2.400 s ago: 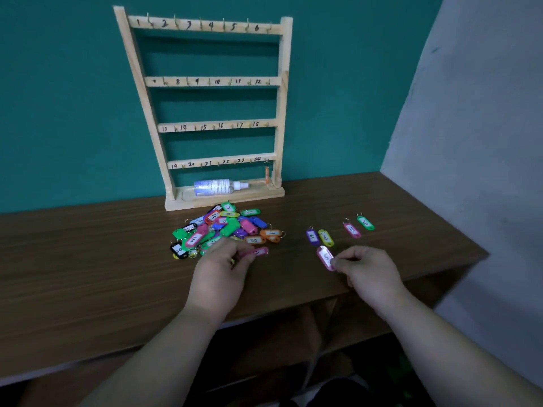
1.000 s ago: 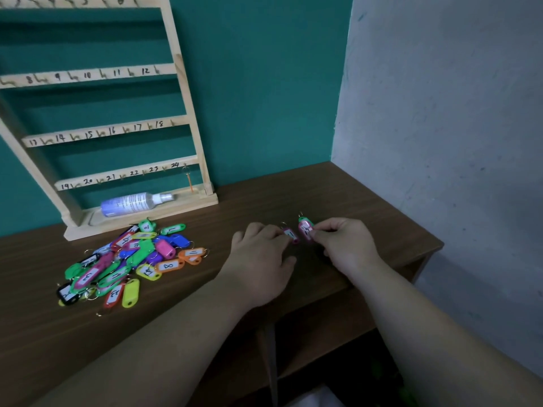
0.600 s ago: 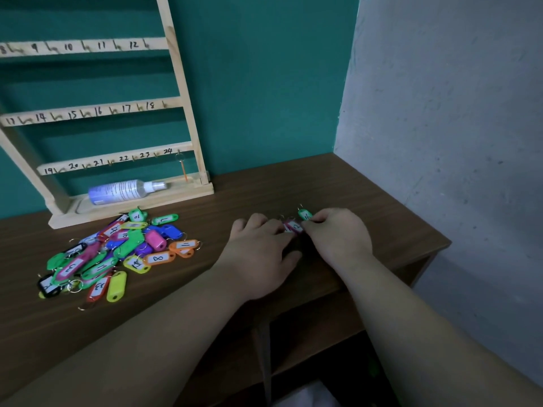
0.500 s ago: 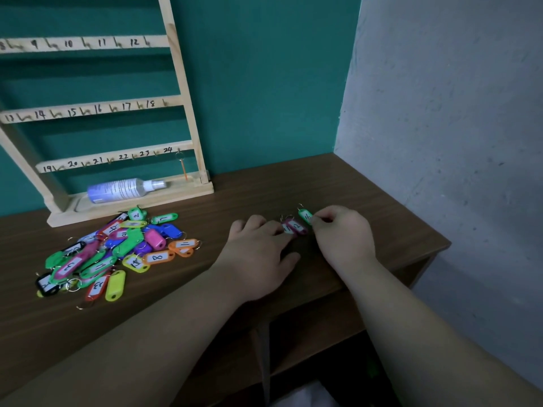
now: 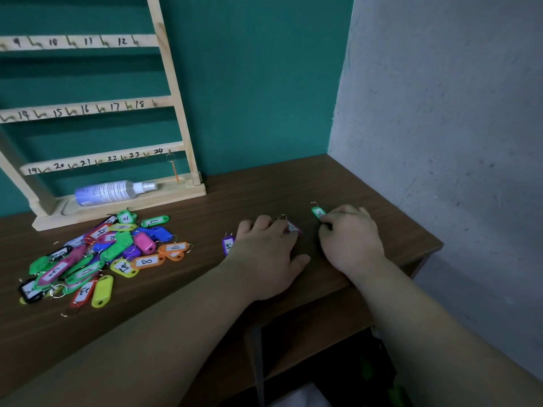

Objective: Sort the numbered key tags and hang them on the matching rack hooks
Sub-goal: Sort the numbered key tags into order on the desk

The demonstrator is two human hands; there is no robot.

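Spray btl (image 5: 108, 191) in rack base tray (image 5: 123, 210); R grip (image 5: 349, 235) pinches green tag (image 5: 318, 212).

The person appears as 2 bare hands and 2 bare forearms. The left hand (image 5: 269, 254) shows at the middle of the frame, and the left forearm (image 5: 152, 333) runs back from it to the lower left corner, uncovered along all of its visible length. The right hand (image 5: 349, 239) shows right of centre, and the right forearm (image 5: 435, 333) widens toward the lower right corner, likewise uncovered up to the frame edge. Both forearms are full and smooth in outline and narrow slightly at the wrist. The hands are broad, with short fingers and rounded knuckles. The nails are too dim to make out. Whether the pale patch (image 5: 296, 396) at the bottom edge, between the arms, is clothing cannot be told.
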